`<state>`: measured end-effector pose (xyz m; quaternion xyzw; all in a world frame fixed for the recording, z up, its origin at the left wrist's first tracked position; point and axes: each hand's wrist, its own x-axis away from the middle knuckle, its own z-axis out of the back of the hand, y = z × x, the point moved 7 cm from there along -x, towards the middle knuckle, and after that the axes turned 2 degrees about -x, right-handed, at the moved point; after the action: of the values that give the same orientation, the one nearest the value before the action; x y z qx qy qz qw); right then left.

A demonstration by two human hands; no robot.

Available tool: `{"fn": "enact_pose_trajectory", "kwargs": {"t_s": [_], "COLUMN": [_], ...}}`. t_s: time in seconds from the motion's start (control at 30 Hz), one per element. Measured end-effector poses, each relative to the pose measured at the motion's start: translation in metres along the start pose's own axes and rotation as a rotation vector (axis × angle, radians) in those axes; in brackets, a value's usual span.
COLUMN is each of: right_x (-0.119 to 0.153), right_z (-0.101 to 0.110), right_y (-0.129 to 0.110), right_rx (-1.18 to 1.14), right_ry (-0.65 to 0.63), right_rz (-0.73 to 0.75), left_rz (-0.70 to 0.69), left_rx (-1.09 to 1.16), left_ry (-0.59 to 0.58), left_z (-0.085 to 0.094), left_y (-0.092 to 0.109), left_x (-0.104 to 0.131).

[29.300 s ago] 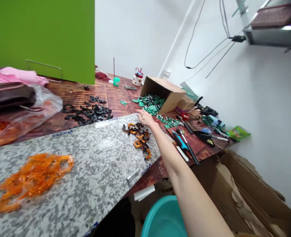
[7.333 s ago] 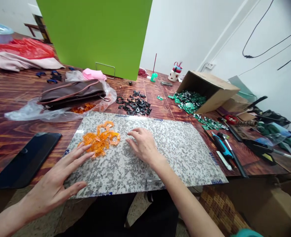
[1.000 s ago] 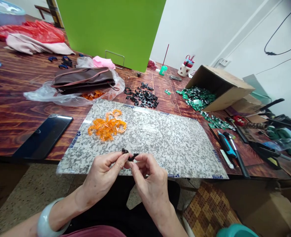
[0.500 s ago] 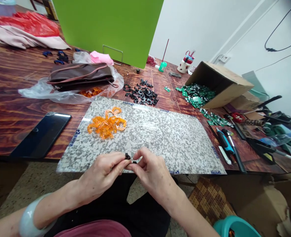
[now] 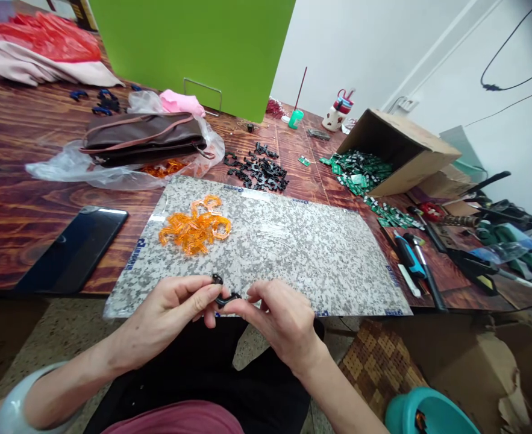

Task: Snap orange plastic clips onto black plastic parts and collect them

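Observation:
A small curved black part point(image 5: 225, 299) is held over the front edge of the speckled board point(image 5: 302, 253). My left hand point(image 5: 175, 304) pinches its left side between thumb and fingers. The fingers of my right hand point(image 5: 279, 316) are closed at its right end, with the thumb and index tip against it. Translucent orange parts point(image 5: 196, 226) lie in a heap on the board's left half. Behind the board, similar black parts point(image 5: 261, 172) form a loose pile on the wooden table.
A dark tablet point(image 5: 73, 250) lies left of the board, a brown bag point(image 5: 143, 138) behind it. At the right are a cardboard box point(image 5: 423, 144) spilling green circuit boards point(image 5: 360, 172), and a blue-handled tool point(image 5: 410, 256). A teal bucket point(image 5: 399, 413) stands below.
My left hand has shifted left and slightly apart from the right. More of the black part now shows between the fingers. The view has shifted slightly.

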<state>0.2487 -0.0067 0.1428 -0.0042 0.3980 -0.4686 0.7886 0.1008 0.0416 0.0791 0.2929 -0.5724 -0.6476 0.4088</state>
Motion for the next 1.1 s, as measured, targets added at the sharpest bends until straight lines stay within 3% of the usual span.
{"fn": "enact_pose_trajectory", "kwargs": {"t_s": [0.43,0.6,0.9,1.1], "right_x": [0.003,0.006,0.009,0.007], "right_z": [-0.008,-0.014,-0.023,-0.028], "right_y": [-0.001,0.002,0.006,0.009], "right_rx": [0.007,-0.084,-0.161,-0.193], "right_ry": [0.027,0.027,0.068,0.064], "right_rz": [0.007,-0.034,-0.114,-0.142], "left_rz": [-0.010,0.074,0.118,0.156], "left_rx": [0.000,0.062,0.180,0.306], "left_ry": [0.043,0.062,0.160,0.156], "left_z": [0.001,0.001,0.002,-0.002], "left_y": [-0.003,-0.013,-0.007,-0.021], "left_x": [-0.002,0.000,-0.001,-0.002]}}
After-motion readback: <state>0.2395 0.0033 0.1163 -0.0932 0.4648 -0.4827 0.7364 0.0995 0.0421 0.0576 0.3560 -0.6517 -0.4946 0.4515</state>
